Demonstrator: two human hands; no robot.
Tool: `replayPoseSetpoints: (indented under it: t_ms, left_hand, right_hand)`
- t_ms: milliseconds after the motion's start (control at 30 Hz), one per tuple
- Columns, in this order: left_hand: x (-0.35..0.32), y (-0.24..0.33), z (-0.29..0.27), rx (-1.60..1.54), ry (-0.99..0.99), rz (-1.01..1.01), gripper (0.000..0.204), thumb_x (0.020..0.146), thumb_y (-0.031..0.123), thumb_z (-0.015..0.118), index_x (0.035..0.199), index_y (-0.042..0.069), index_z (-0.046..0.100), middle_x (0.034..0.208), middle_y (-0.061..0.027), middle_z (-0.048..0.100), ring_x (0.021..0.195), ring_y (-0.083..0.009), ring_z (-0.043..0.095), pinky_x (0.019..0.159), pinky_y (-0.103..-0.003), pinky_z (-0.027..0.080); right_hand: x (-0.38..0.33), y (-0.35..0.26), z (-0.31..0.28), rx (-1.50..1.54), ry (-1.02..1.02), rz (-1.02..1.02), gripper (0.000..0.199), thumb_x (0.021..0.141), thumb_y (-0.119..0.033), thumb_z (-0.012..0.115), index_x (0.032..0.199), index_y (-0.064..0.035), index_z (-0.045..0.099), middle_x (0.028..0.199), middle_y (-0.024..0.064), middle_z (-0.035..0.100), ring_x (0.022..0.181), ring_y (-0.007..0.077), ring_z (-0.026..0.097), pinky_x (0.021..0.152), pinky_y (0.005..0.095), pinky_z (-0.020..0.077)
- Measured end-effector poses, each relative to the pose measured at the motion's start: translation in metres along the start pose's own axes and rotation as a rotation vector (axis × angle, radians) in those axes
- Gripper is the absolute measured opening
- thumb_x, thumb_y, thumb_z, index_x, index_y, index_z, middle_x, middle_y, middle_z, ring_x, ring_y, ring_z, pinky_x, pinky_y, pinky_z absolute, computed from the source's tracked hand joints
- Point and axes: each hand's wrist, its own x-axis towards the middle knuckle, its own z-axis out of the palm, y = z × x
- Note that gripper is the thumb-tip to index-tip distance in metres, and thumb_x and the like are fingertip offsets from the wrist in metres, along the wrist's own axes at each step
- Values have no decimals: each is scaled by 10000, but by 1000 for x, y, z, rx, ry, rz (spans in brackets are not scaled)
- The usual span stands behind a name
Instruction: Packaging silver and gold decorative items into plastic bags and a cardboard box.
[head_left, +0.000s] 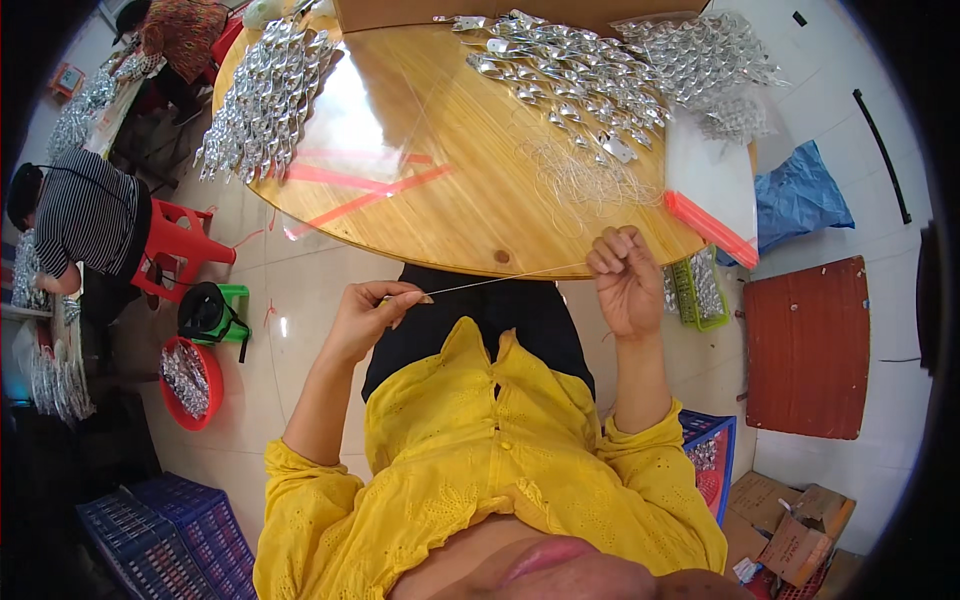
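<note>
A thin pale string [500, 280] runs taut between my two hands, just off the table's near edge. My left hand [372, 315] pinches one end between thumb and fingertips. My right hand [625, 278] is higher and to the right, its fingers curled around the other part of the string. Beyond it on the wooden table [430, 235] lies a loose tangle of similar string [580, 185]. Shiny silver twisted pieces [565, 75] are spread behind that tangle, some with small white tags. Another heap of silver twisted pieces [270, 100] sits at the table's left.
Clear plastic bags with red edge strips [375, 185] lie on the table, more red strips [710, 225] at its right edge. A cardboard box [520, 12] stands at the back. Right are a green basket [700, 290] and brown stool [808, 345]. Two people work at left.
</note>
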Motion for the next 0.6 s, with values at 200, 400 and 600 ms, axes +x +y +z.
replayPoseSetpoints:
  t_ms: [200, 400, 600]
  left_hand:
    - [-13, -6, -25, -15, 51, -19, 137, 738, 103, 594, 772, -28, 612, 664, -39, 577, 492, -56, 387, 432, -182, 286]
    - [-14, -2, -36, -30, 59, -2, 142, 746, 114, 587, 767, -24, 613, 659, -32, 574, 495, -57, 387, 429, -184, 277]
    - [-12, 26, 11, -100, -11, 1, 159, 755, 117, 577, 822, -24, 604, 662, -26, 569, 523, -61, 443, 471, -161, 326]
  right_hand:
    - [3, -35, -5, -90, -18, -134, 33, 815, -47, 414, 834, -25, 398, 720, 20, 327, 640, 97, 311, 597, 216, 291]
    - [17, -51, -6, -75, 25, -258, 40, 798, -23, 439, 812, -10, 404, 719, 22, 340, 630, 100, 308, 589, 214, 292]
    - [31, 23, 16, -263, -147, 107, 47, 823, -76, 422, 801, -38, 408, 723, 19, 357, 650, 98, 353, 634, 212, 317]
